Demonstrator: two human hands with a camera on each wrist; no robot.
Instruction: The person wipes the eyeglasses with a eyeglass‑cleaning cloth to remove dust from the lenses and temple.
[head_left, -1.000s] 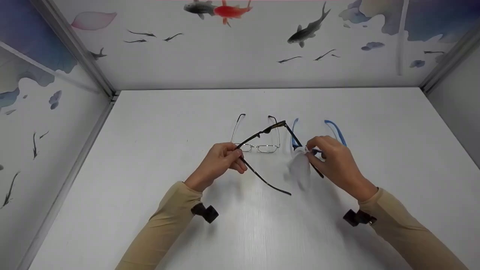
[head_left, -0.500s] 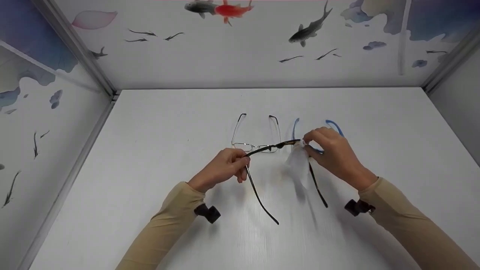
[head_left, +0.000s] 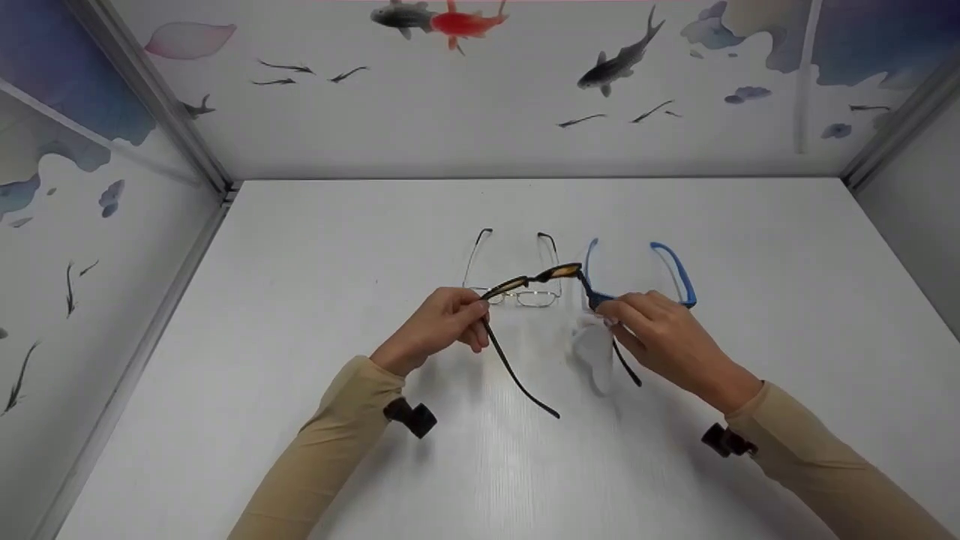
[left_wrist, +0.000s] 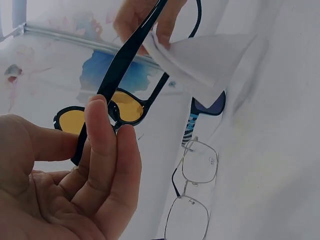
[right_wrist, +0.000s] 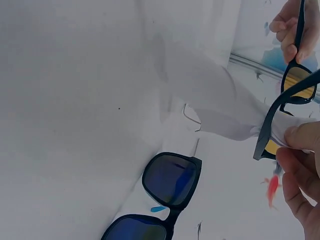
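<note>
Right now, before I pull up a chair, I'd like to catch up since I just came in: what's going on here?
A person is handling yellow-lensed black glasses above a white table. The left hand grips them near one hinge, while the right hand pinches a white cloth at their other end. Beyond, on the table, are metal-framed glasses and dark-lensed glasses with blue arms, both unfolded.
</note>
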